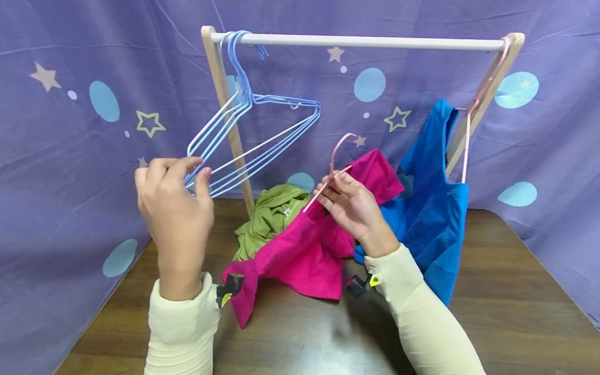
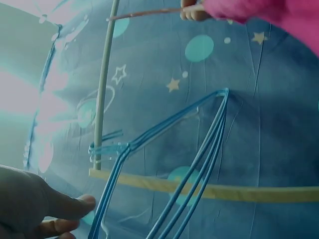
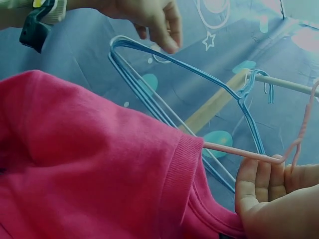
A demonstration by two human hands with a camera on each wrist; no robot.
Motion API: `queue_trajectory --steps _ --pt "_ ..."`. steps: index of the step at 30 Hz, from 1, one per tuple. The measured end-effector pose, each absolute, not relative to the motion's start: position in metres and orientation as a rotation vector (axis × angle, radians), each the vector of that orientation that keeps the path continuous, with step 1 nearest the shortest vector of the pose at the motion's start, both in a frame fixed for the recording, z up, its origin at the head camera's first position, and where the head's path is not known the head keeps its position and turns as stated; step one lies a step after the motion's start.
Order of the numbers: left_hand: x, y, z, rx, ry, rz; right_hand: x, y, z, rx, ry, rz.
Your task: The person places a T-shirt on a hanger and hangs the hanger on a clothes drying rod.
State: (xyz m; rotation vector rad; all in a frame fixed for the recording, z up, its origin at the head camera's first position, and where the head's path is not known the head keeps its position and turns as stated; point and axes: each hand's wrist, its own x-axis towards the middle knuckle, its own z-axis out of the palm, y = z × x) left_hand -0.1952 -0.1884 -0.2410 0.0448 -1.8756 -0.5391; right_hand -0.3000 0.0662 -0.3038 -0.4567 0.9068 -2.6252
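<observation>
Sleeve [image 1: 428,320] nearest; right grip [image 1: 351,203] pinches pink hanger [image 3: 239,152] inside shirt [image 1: 314,260], not racked; rightward blue top [image 1: 431,219] hung, leftward green garment [image 1: 264,221] pending; left grip [image 1: 173,205] loose, empty

A tilted pink hanger [image 3: 239,151], hook up, reaches into the collar of a magenta shirt [image 1: 304,260] above the mid tabletop [image 1: 525,291]. Thin blue hangers [image 1: 242,78] hang bunched near the rail's [image 1: 365,41] left end.

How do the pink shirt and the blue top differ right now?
The pink shirt is on a hanger held in the right hand; the blue top hangs from the rail. In the head view, the pink shirt is mid-scene, partly hiding the green garment; the blue top is at the rail's right end. Both are on pink hangers.
</observation>
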Motion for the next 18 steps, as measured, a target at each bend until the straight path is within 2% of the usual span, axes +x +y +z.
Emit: queue_trajectory --steps 18 --pt "-0.194 -0.204 -0.240 0.155 -1.993 -0.571 -0.317 0.074 -0.226 -0.306 0.925 -2.675"
